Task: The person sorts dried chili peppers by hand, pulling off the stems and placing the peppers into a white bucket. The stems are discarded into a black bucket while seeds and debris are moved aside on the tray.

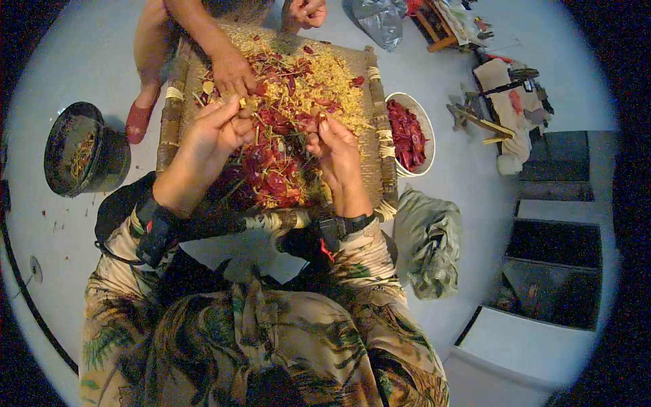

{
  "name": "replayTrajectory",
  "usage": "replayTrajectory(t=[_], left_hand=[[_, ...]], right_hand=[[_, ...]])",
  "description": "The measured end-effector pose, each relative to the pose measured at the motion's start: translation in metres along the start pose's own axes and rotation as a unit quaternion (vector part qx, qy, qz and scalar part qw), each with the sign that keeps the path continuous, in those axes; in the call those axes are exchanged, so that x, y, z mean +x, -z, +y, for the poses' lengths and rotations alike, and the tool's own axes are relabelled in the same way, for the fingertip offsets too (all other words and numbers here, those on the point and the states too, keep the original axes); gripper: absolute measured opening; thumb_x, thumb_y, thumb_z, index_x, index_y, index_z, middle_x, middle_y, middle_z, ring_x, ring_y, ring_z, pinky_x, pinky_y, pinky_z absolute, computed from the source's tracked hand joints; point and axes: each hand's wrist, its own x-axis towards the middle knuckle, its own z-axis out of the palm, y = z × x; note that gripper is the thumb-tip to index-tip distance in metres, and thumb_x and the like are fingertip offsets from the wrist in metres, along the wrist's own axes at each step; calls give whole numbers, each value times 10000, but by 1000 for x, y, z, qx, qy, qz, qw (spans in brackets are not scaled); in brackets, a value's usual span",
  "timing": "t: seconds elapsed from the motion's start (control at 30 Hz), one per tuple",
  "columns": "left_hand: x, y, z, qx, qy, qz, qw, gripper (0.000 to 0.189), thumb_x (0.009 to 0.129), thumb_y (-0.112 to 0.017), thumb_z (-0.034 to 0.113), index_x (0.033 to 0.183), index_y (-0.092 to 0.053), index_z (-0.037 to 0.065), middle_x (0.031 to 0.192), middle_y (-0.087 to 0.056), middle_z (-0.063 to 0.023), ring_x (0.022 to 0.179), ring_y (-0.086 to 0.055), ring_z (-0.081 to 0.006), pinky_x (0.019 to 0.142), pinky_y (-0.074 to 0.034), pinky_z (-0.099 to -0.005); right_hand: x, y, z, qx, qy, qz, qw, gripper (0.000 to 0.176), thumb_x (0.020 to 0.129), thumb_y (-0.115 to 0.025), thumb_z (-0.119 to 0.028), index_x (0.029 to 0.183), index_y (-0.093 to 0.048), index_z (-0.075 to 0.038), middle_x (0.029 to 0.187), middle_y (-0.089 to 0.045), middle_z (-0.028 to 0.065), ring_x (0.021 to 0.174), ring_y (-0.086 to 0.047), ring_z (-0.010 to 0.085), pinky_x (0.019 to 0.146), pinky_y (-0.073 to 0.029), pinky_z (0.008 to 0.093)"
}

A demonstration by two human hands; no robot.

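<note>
A woven tray (pixel 378 100) on a wooden frame lies before me, heaped with dried red chili pieces (pixel 268 169), yellow seeds (pixel 336 71) and thin stems. Over the left part of the heap, my left hand (pixel 215 132) is closed in a pinch; what its fingertips hold, if anything, is too small to name. To the right, my right hand (pixel 336 148) pinches a small dark red chili piece (pixel 321 117) between thumb and forefinger. Both hands hover just above the chilies.
Across the tray another person's hand (pixel 232 70) reaches into the heap; their other hand (pixel 308 12) is raised. A black bucket (pixel 112 159) with stems stands left. At right are a white bucket (pixel 428 129) of red chilies and a crumpled sack (pixel 427 244).
</note>
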Motion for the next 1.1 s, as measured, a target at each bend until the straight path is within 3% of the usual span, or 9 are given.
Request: replayTrajectory(t=[0.13,0.23,0.4,0.5,0.6,0.73,0.83,0.93,1.1], left_hand=[[8,20,-6,51,2,-31,998,136,927,-479,158,979,-501,35,859,-577,-55,688,-566,-133,695,-511,-322],[12,28,-9,66,7,-31,997,120,906,-496,129,982,-499,36,847,-572,-48,683,-565,-130,714,-525,-354],[12,32,-8,56,20,-19,998,120,886,-479,125,975,-506,48,777,-541,-15,637,-532,-104,641,-497,-307],[12,35,-11,103,22,-36,994,131,889,-473,143,974,-510,50,694,-483,22,569,-467,-73,540,-428,-241],[12,28,-22,242,-8,-60,968,152,895,-496,174,980,-513,49,642,-427,47,523,-403,-49,472,-355,-207],[17,22,-42,327,11,-58,943,217,904,-529,237,1006,-528,45,657,-450,52,527,-398,-28,453,-346,-200],[21,25,-61,348,-34,-94,932,262,901,-539,240,1074,-527,43,722,-501,46,556,-420,-19,458,-350,-189],[23,21,-72,307,-41,-153,938,306,894,-555,249,1122,-521,47,816,-538,34,594,-440,-14,462,-352,-166],[11,18,-66,324,130,-258,901,282,897,-548,282,1061,-541,53,780,-550,50,553,-422,-3,451,-344,-163]], right_hand=[[2,5,-6,23,-22,-7,999,206,885,-553,-135,1051,-580,-16,889,-638,69,673,-611,135,592,-513,246],[25,45,36,-314,13,63,947,161,895,-534,-100,1022,-577,-12,870,-617,61,645,-623,135,534,-502,229],[18,45,-4,-172,-14,157,972,123,883,-558,-116,966,-576,-28,805,-603,35,665,-643,181,492,-499,248],[17,58,-24,-114,-42,142,982,108,878,-573,-146,927,-575,-50,827,-607,60,652,-625,172,494,-492,255],[14,62,-25,-11,-44,79,996,89,885,-561,-145,920,-572,-64,903,-631,113,638,-602,148,499,-484,258],[2,33,-34,62,-75,-5,995,108,904,-526,-152,937,-563,-57,989,-631,166,634,-596,137,510,-492,257],[-4,20,-30,77,-82,-53,992,119,902,-529,-154,982,-537,-67,1006,-634,171,639,-621,143,525,-527,258],[-12,7,-23,82,-102,-95,987,122,902,-529,-158,976,-532,-62,921,-638,133,638,-626,162,526,-533,275],[-30,-9,-26,81,-119,-165,976,162,904,-533,-189,979,-526,-46,818,-616,75,609,-619,165,516,-533,289]])
